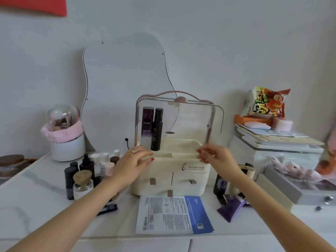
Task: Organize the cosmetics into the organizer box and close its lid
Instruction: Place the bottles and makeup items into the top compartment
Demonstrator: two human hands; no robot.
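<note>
We have both hands at the front top edge of the organizer box (171, 177), which stands on the counter (41, 202) with its clear lid (196, 120) swung up and open. Our left hand (132, 160) rests on the rim with the fingers (145, 155) spread fairly wide and flat, gripping nothing; our right hand (216, 157) has its fingers (201, 151) drawn narrow at the rim, though we cannot tell whether they pinch anything. Just beyond our left fingertips two tall bottles, a purple bottle (147, 126) and a black bottle (157, 129), stand upright in the top compartment. The worry is those two: if we nudge or shift the box from the rim, they may topple, since they stand tall and narrow. Most of the cosmetics are not yet in: a cluster of small bottles (87, 171) sits beside our left wrist, and a purple tube (231, 208) with other items lies under our right forearm. Sweeping an arm outward could knock these over or off the counter. Bringing the lid down now would risk catching our fingers, or striking the bottles if they stand too high.
</note>
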